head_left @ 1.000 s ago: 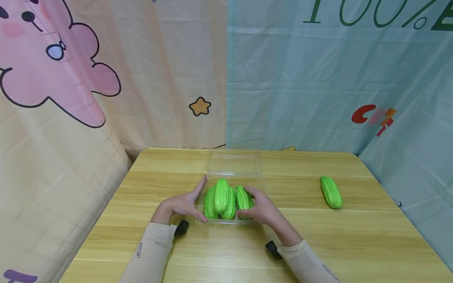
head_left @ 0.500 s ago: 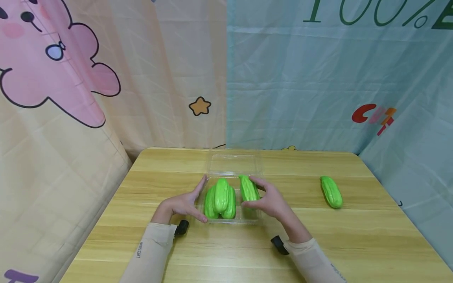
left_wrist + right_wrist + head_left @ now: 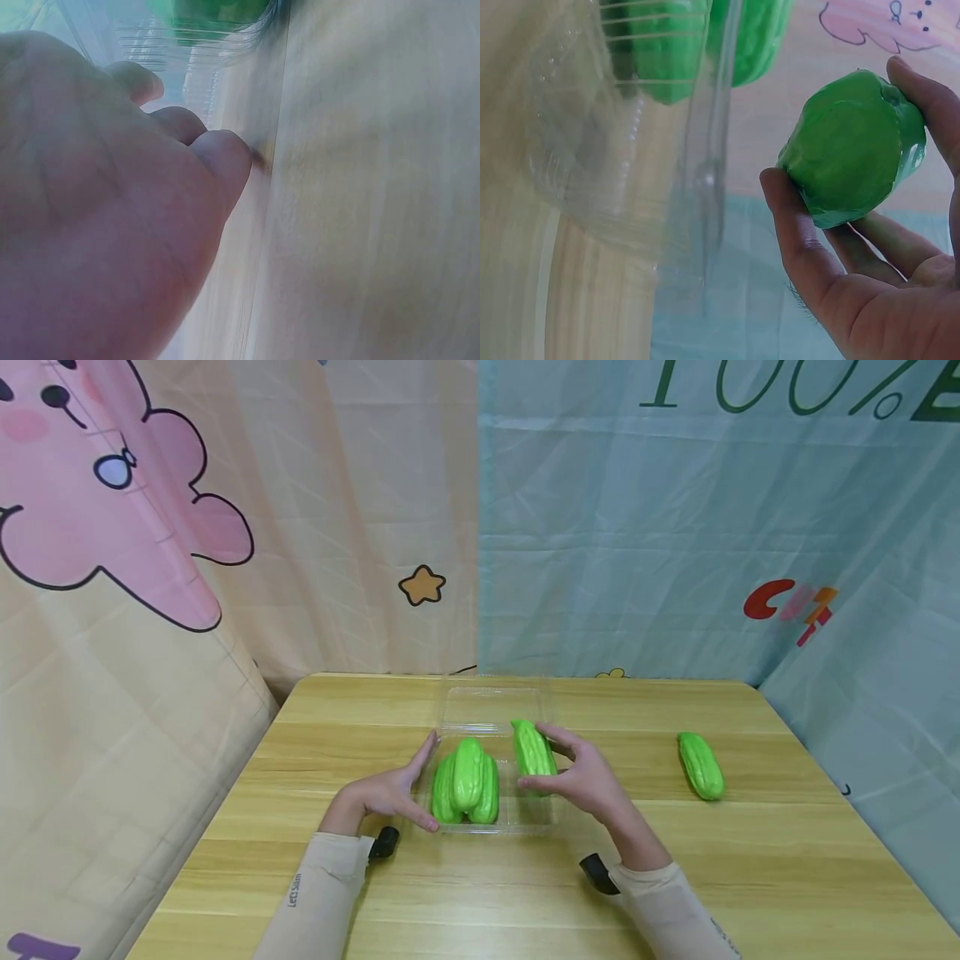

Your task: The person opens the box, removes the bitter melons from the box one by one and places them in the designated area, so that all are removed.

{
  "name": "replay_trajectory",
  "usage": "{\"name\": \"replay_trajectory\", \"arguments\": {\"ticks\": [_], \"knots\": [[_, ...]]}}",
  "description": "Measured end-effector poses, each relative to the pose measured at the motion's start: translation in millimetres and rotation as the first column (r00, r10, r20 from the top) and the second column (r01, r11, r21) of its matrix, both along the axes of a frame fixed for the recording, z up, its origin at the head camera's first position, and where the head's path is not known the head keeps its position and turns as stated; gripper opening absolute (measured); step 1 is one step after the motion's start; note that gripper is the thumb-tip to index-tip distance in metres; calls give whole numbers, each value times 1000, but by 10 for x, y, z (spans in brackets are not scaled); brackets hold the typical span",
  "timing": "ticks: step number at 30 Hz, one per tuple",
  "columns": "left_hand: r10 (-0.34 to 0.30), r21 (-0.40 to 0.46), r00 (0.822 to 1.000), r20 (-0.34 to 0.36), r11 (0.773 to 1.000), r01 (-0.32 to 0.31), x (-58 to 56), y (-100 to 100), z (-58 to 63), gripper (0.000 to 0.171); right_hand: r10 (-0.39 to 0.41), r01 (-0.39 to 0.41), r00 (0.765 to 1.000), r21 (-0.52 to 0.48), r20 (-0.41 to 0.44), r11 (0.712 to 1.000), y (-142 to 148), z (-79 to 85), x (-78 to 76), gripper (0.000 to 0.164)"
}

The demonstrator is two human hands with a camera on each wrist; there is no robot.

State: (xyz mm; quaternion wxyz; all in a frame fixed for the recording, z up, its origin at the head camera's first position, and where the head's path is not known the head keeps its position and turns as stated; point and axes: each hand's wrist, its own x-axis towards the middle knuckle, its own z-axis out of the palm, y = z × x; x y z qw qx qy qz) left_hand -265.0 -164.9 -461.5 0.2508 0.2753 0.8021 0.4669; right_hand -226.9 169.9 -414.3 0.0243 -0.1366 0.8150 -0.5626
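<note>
A clear plastic box [image 3: 517, 828] stands on the table with its lid folded back. Inside, at its left, several green ridged bitter melons [image 3: 469, 775] are grouped, one lying on top of the others. Against the box's left side rests my left hand [image 3: 388, 792], its thumb and fingers spread wide. My right hand [image 3: 592, 783] grips one bitter melon [image 3: 534, 750] between thumb and fingers, above the right half of the box. The right wrist view shows that melon [image 3: 855, 146] from its blunt end, raised clear of the box wall [image 3: 714, 165].
Another bitter melon [image 3: 701, 767] lies alone on the right of the wooden table [image 3: 450, 893]. The transparent lid [image 3: 493, 708] lies toward the table's back edge. Printed curtains [image 3: 637, 543] hang behind and at both sides.
My right hand has lifted the bitter melon from the right part of the box, moving up and slightly right. The left hand has stayed at the box's side.
</note>
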Motion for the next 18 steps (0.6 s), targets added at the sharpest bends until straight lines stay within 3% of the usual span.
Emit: {"name": "replay_trajectory", "arguments": {"ticks": [18], "knots": [[-6, -12, 1000, -4, 1000, 6, 3, -7, 10, 147, -107, 104, 993, 62, 47, 993, 349, 149, -48, 91]]}}
